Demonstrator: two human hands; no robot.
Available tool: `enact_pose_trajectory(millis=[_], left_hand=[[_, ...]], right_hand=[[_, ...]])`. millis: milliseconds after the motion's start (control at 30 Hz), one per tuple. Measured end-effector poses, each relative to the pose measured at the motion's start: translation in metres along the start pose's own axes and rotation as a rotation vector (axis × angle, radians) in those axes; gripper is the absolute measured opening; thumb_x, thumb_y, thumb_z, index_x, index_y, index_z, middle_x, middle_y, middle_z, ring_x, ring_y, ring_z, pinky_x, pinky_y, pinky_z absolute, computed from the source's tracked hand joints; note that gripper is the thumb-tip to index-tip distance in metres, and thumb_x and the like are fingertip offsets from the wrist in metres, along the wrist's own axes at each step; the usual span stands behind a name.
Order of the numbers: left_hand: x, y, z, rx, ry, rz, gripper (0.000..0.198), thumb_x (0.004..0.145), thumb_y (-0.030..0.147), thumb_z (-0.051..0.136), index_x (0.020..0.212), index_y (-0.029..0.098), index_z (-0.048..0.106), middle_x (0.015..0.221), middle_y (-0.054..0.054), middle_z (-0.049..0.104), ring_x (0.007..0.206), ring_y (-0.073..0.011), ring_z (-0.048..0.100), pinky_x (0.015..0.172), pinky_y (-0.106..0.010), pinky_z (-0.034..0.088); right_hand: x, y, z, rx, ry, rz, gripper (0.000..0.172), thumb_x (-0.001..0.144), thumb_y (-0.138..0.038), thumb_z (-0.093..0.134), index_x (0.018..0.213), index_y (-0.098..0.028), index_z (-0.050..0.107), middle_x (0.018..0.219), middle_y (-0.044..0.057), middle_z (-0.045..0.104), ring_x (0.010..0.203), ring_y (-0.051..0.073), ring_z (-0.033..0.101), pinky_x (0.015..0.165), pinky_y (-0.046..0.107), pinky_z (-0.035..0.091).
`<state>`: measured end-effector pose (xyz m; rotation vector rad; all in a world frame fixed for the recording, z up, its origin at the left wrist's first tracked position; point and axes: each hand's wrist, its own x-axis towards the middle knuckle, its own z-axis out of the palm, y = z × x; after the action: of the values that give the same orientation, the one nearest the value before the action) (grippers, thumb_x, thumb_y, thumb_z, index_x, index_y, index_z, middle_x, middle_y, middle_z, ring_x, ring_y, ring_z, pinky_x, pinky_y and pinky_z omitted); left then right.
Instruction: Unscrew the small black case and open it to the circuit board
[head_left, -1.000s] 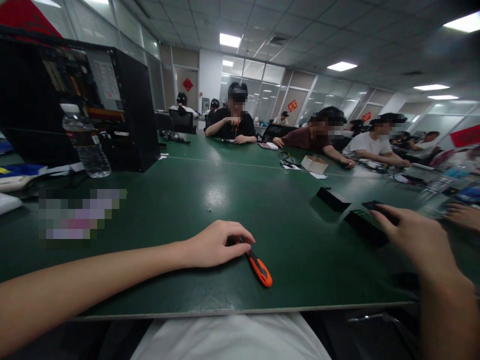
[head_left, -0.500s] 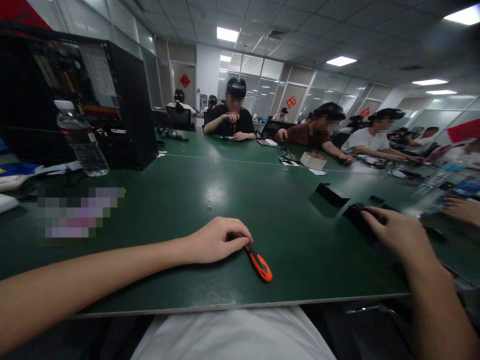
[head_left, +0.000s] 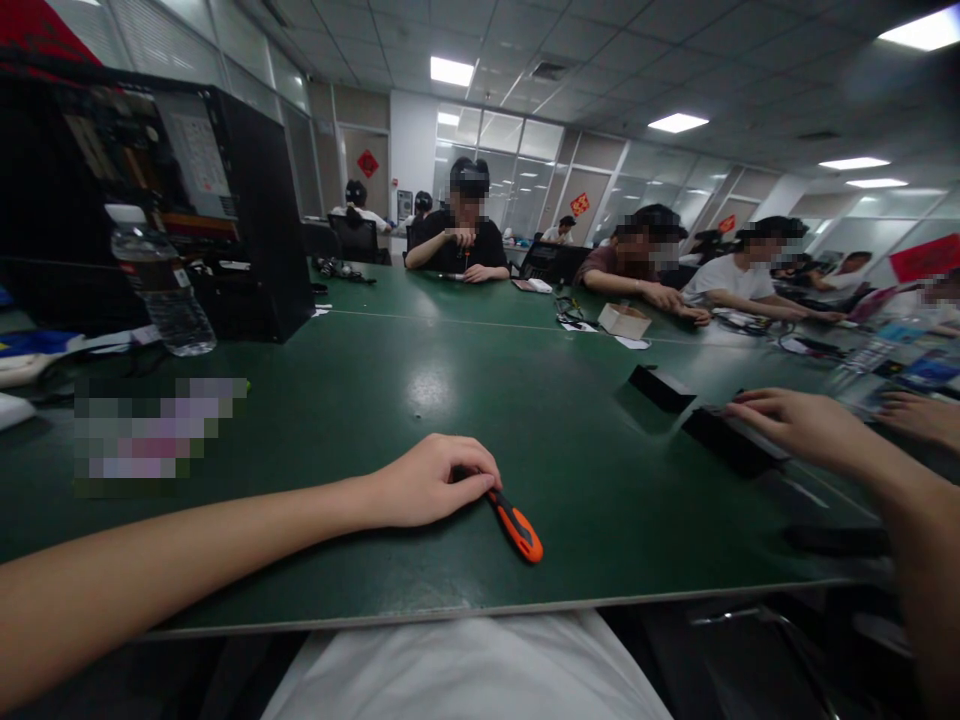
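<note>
My left hand (head_left: 435,482) rests on the green table (head_left: 360,390), its fingers closed around a screwdriver (head_left: 519,530) with an orange and black handle. The handle's end points toward me, and the shaft is hidden under my palm. Over at the right, my right hand (head_left: 787,422) hovers at the far edge of an oblong black box (head_left: 731,440). Its thumb and fingers are drawn together; whatever they pinch is too small and dark to make out. Another black box-like piece (head_left: 661,388) lies a little farther off, to the left of that hand.
An open computer case (head_left: 255,210) and a water bottle (head_left: 161,280) stand at left, with a blurred-out item (head_left: 161,430) before them. A dark object (head_left: 836,540) lies near the right front edge. A co-worker's hand (head_left: 919,415) is at far right; several people sit beyond.
My right hand has turned flatter and shifted slightly to the right and away from me, uncovering more of the black box. My left hand and the screwdriver stay in place.
</note>
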<state>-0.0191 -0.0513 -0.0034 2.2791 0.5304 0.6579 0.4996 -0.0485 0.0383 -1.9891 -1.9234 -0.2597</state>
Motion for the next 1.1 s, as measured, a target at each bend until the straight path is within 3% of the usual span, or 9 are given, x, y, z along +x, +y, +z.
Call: enact_pose_trajectory(millis=[133,367,467,600,667,733,833,900,1100], left_hand=[[0.0,0.0,0.0,0.0,-0.002,-0.002,0.019,0.098,0.019,0.056,0.094,0.014,0.073,0.101,-0.007,0.073,0.092,-0.0158,0.068,0.086,-0.025,0.051],[0.0,-0.001,0.0,-0.007,0.003,0.007,0.02,0.098,0.02,0.055,0.094,0.013,0.073,0.101,-0.008,0.073,0.093,-0.0164,0.068,0.086,-0.026,0.052],[0.0,0.0,0.0,-0.011,0.011,0.004,0.02,0.098,0.02,0.055,0.093,0.013,0.073,0.1,-0.008,0.073,0.092,-0.0166,0.068,0.086,-0.027,0.052],[0.0,0.001,-0.001,-0.004,0.013,-0.004,0.02,0.098,0.021,0.056,0.092,0.013,0.073,0.099,-0.008,0.073,0.091,-0.0168,0.068,0.085,-0.027,0.052],[0.0,0.001,-0.001,-0.006,0.015,0.004,0.02,0.098,0.021,0.056,0.092,0.013,0.073,0.1,-0.008,0.073,0.091,-0.017,0.068,0.085,-0.027,0.052],[0.0,0.001,-0.001,-0.011,0.014,0.011,0.02,0.098,0.021,0.056,0.093,0.014,0.074,0.1,-0.008,0.073,0.092,-0.0172,0.068,0.086,-0.027,0.052],[0.0,0.001,-0.001,-0.012,0.016,0.009,0.02,0.097,0.021,0.056,0.093,0.014,0.074,0.1,-0.008,0.073,0.092,-0.0171,0.068,0.085,-0.027,0.052],[0.0,0.001,-0.001,-0.011,0.018,0.006,0.02,0.097,0.02,0.055,0.093,0.014,0.074,0.1,-0.008,0.073,0.091,-0.0169,0.068,0.085,-0.027,0.052],[0.0,0.001,-0.001,-0.004,0.023,0.0,0.019,0.097,0.02,0.056,0.092,0.013,0.073,0.099,-0.008,0.073,0.091,-0.0168,0.068,0.085,-0.027,0.052]], right_hand=[[0.026,0.011,-0.011,0.037,0.003,0.024,0.065,0.076,-0.077,0.047,0.087,-0.019,0.075,0.096,0.014,0.076,0.087,0.031,0.069,0.078,0.039,0.05],[0.03,-0.006,0.038,0.052,-0.069,-0.067,0.085,0.073,-0.099,0.024,0.059,-0.021,0.055,0.06,0.01,0.061,0.058,0.023,0.055,0.061,0.037,0.04],[0.034,-0.004,0.028,0.054,-0.085,-0.084,0.088,0.069,-0.102,0.025,0.058,-0.021,0.057,0.058,0.01,0.06,0.057,0.021,0.054,0.062,0.037,0.039],[0.045,0.002,-0.012,0.039,0.043,-0.041,0.09,0.076,-0.097,0.025,0.072,-0.017,0.067,0.074,0.016,0.067,0.067,0.02,0.06,0.071,0.038,0.04],[0.048,0.0,-0.019,0.038,0.084,-0.026,0.086,0.083,-0.091,0.026,0.077,-0.016,0.068,0.08,0.017,0.069,0.07,0.018,0.06,0.071,0.038,0.039],[0.049,-0.007,-0.01,0.049,0.049,-0.034,0.082,0.087,-0.086,0.029,0.073,-0.015,0.067,0.075,0.015,0.068,0.066,0.017,0.059,0.069,0.036,0.038],[0.045,-0.019,0.022,0.066,-0.074,-0.079,0.074,0.091,-0.079,0.038,0.06,-0.017,0.065,0.06,0.01,0.063,0.057,0.016,0.056,0.066,0.033,0.039],[0.043,-0.023,0.039,0.06,-0.085,-0.092,0.072,0.093,-0.075,0.041,0.057,-0.018,0.064,0.057,0.009,0.062,0.057,0.017,0.057,0.066,0.033,0.039],[0.035,-0.013,0.039,-0.028,0.18,-0.028,0.075,0.091,-0.079,0.028,0.057,-0.02,0.06,0.064,0.016,0.066,0.066,0.027,0.063,0.067,0.036,0.039]])
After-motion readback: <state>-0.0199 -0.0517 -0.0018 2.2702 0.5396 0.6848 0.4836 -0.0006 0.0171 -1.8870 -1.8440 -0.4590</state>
